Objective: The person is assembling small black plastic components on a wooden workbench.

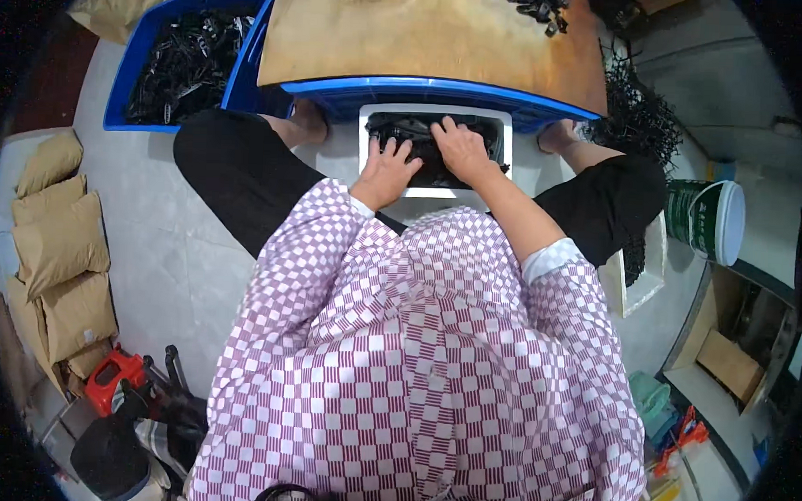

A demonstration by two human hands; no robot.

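Between my legs stands a white box [364, 130], foam by its look, holding a pile of small black parts [411, 127]. My left hand [387, 170] reaches over the box's near left edge, fingers spread on top of the parts. Farther in and to the right, my right hand [463, 150] lies on the same pile with its fingers apart. Nothing shows in the grasp of either hand. The exact kind of the black parts is too small to make out.
Beyond the box is a wooden board [435, 40] on a blue crate [415, 88], with black pieces [538, 3] on it. A blue bin [115, 90] of black parts stands far left. Spiky black pieces [636, 108] and a green-white bucket [707, 221] are right; brown packages [61, 239] lie left.
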